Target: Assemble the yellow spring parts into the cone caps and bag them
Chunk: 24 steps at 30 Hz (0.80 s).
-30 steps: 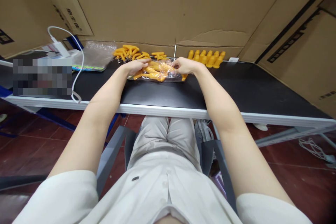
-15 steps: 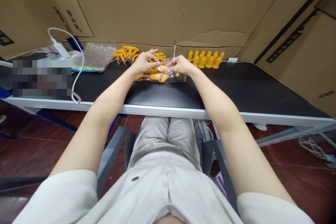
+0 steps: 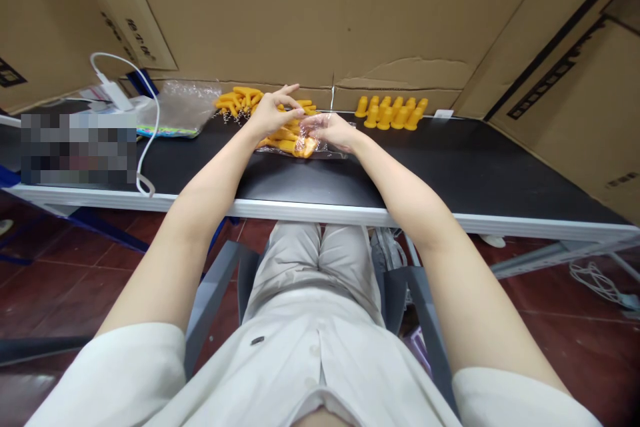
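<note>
A clear plastic bag (image 3: 330,153) with yellow pieces (image 3: 287,145) in it lies on the black tabletop between my hands. My left hand (image 3: 274,113) is over the bag's upper left side, thumb and a finger pinched at what looks like its film, other fingers lifted. My right hand (image 3: 336,132) reaches into the bag's right side, film over its fingers, which stretch toward the yellow pieces. Just behind my left hand is a pile of corkscrews (image 3: 240,101) with yellow T-shaped handles and metal spirals, partly hidden by that hand.
Several yellow flanged sleeves (image 3: 393,113) stand upright at the back right, near a small white tag (image 3: 443,115). At left lie a clear bag (image 3: 185,103), a white adapter (image 3: 116,95) and its looping cable (image 3: 159,107). Cardboard (image 3: 280,20) walls the back; a metal rim (image 3: 320,212) edges the front.
My right hand has gone from pinching the bag's edge to reaching inside, fingers moving left. The yellow pieces have shifted slightly left with the bag. My left hand stays near the same place.
</note>
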Each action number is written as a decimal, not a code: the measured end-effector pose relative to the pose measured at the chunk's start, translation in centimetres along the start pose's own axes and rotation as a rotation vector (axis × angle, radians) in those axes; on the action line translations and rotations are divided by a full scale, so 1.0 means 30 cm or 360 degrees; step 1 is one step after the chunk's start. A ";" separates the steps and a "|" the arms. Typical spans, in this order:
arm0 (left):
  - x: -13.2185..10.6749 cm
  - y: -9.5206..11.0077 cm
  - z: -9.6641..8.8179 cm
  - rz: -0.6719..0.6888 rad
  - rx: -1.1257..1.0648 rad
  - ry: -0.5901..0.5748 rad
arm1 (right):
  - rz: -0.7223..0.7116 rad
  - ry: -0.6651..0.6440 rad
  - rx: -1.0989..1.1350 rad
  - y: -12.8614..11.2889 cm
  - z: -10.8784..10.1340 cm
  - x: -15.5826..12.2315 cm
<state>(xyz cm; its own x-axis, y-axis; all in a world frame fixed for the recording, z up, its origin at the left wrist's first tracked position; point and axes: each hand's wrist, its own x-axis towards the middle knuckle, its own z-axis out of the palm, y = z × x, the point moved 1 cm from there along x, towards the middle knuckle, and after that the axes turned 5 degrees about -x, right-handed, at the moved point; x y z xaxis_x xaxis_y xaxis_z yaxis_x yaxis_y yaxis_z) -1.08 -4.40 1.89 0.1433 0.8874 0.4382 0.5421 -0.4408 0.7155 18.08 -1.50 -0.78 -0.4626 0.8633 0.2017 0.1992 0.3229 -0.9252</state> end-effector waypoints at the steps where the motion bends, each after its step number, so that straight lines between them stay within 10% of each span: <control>1: 0.004 -0.013 -0.004 -0.0004 0.0008 0.0032 | 0.0002 0.0014 -0.0023 -0.005 0.001 -0.002; 6: 0.018 -0.094 -0.020 -0.0149 0.0107 0.0166 | 0.0036 0.0057 -0.0050 -0.034 -0.008 -0.018; 12: 0.010 -0.140 -0.011 -0.0585 0.0249 -0.0160 | 0.0187 0.0200 0.0002 -0.049 -0.066 -0.009; 24: 0.008 -0.140 -0.005 -0.0615 0.0053 -0.0199 | 0.0221 -0.0019 -0.0788 -0.115 -0.152 -0.051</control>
<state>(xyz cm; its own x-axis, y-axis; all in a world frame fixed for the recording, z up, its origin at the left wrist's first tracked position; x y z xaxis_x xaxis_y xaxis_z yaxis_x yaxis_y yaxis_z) -3.46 -2.35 -0.91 0.0223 0.9973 0.0697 0.6022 -0.0690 0.7954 22.05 -2.16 3.56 -0.4118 0.9077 0.0814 0.6434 0.3528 -0.6794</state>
